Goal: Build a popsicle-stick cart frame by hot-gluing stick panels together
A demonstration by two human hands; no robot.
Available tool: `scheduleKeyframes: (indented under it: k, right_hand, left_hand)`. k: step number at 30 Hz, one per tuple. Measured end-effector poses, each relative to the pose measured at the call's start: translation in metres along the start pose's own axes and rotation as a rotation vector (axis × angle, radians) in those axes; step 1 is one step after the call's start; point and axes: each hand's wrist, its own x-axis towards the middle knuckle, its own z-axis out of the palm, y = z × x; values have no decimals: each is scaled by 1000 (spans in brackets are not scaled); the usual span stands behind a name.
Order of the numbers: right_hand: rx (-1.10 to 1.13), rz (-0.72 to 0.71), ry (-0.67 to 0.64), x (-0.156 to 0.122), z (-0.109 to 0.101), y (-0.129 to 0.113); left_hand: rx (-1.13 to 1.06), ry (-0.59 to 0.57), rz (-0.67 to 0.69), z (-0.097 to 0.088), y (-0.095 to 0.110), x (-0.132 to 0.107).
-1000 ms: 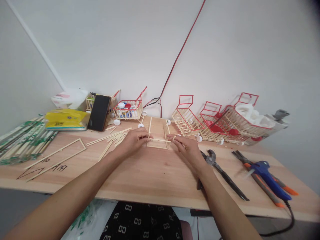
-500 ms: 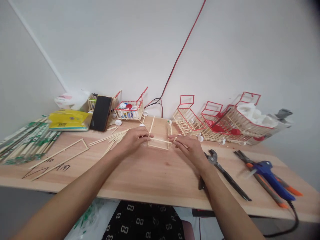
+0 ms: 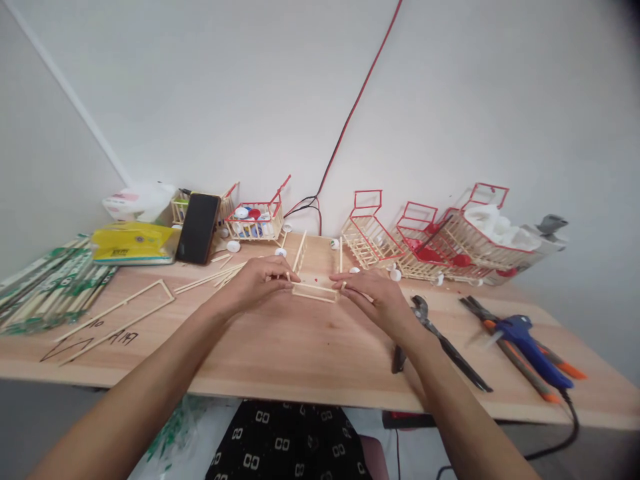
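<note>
Between my hands, on the wooden table, is a small wooden stick frame (image 3: 315, 291) with a crossbar at the front and side sticks running back. My left hand (image 3: 263, 280) grips its left front corner between thumb and fingers. At the opposite corner, my right hand (image 3: 369, 290) pinches the frame, fingers closed. Short stick ends poke up by the fingertips of both hands. Loose wooden sticks (image 3: 200, 280) lie left of the frame, partly behind my left hand. Pliers (image 3: 440, 337) with dark handles rest beside my right forearm.
Small stick carts with red handles, one a bottle-cap-filled cart (image 3: 256, 221), line the wall. At left are a phone (image 3: 199, 228), a yellow pack (image 3: 133, 241) and bundled sticks (image 3: 55, 287). A blue glue gun (image 3: 533, 347) with a cord lies at right over orange-handled pliers.
The stick frame has tilted in my hands, and its side sticks now look more upright and doubled. My hands stay at its two front corners. The camera view has shifted slightly.
</note>
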Motion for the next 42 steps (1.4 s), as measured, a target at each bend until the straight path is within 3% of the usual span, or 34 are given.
scheduleKeyframes:
  k: [7, 13, 18, 28, 31, 35, 36, 39, 42]
  right_hand:
    - [-21, 4, 37, -12, -10, -20]
    - [-3, 22, 97, -16, -15, -22]
    - [52, 45, 161, -6, -33, -28]
    - [148, 195, 195, -11, -69, -49]
    - [185, 199, 223, -15, -74, -50]
    - [189, 210, 254, -18, -82, -51]
    - [188, 217, 257, -18, -83, -51]
    - [193, 231, 273, -20, -87, -51]
    - [183, 235, 284, -22, -90, -50]
  left_hand:
    - [55, -89, -33, -7, 31, -3]
    - [106, -8, 19, -8, 44, 4]
    - [106, 35, 46, -15, 57, 13]
    - [-57, 46, 27, -23, 91, 19]
    - [-133, 119, -23, -22, 94, 18]
    - [-235, 374, -135, -8, 74, 12]
    - [-262, 391, -183, 0, 68, 10]
    - [-356, 324, -306, 28, 57, 3]
    - [-489, 220, -358, 55, 66, -3]
